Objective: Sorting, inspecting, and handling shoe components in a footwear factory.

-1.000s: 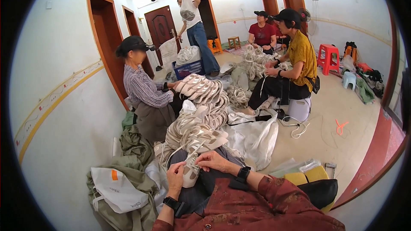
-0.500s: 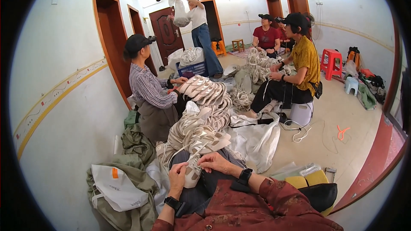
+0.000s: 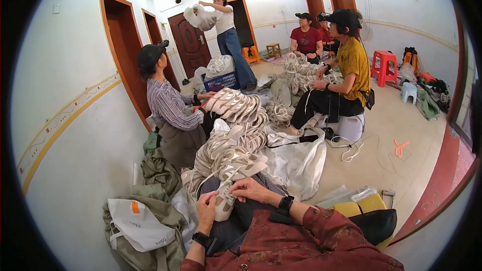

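Observation:
On my lap lies a beige and white shoe upper [image 3: 224, 209], its toe toward me, with a pale shoelace [image 3: 227, 186] threaded across its front. My left hand [image 3: 206, 208] is closed in a pinch at the upper's left edge. On the other side, my right hand [image 3: 251, 190] has thumb and forefinger pinched together at the lace. What exactly sits between the fingertips is small and partly hidden. Just beyond my hands, a long heap of similar beige shoe uppers [image 3: 236, 163] stretches away across the floor.
A striped-shirt person [image 3: 173, 100] sits beyond the heap; a yellow-shirt person [image 3: 351, 75] sits right. A standing person holds a clear plastic bag [image 3: 201, 18] near a blue crate [image 3: 221, 81]. A white sack [image 3: 301, 165] spreads right of the heap; a white bag [image 3: 140, 223] lies left.
The standing person has lowered the plastic bag and swung it left. The striped-shirt person's head has turned up toward it. My hands stay at the shoe upper, almost unmoved.

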Tool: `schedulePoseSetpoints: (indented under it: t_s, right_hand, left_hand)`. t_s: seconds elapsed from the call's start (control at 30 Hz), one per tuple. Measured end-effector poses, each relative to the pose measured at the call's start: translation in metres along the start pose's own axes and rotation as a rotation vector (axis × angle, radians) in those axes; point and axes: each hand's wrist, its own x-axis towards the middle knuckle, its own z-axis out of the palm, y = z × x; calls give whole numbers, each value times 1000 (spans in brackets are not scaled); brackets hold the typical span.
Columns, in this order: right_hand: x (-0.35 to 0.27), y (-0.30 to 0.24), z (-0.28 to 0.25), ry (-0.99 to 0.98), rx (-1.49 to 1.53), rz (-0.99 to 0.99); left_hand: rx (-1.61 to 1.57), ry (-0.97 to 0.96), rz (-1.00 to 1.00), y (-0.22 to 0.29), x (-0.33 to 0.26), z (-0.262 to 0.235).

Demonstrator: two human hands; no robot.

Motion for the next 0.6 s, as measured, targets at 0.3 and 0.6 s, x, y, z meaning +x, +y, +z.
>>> schedulePoseSetpoints:
  t_s: [0.3, 0.6]
  right_hand:
    - [1, 0, 0, -2, 4, -4]
    - [0, 3, -3, -3, 37, -12]
  left_hand:
    - [0, 3, -1, -3, 0, -1]
    - [-1, -16, -55, 6, -2, -1]
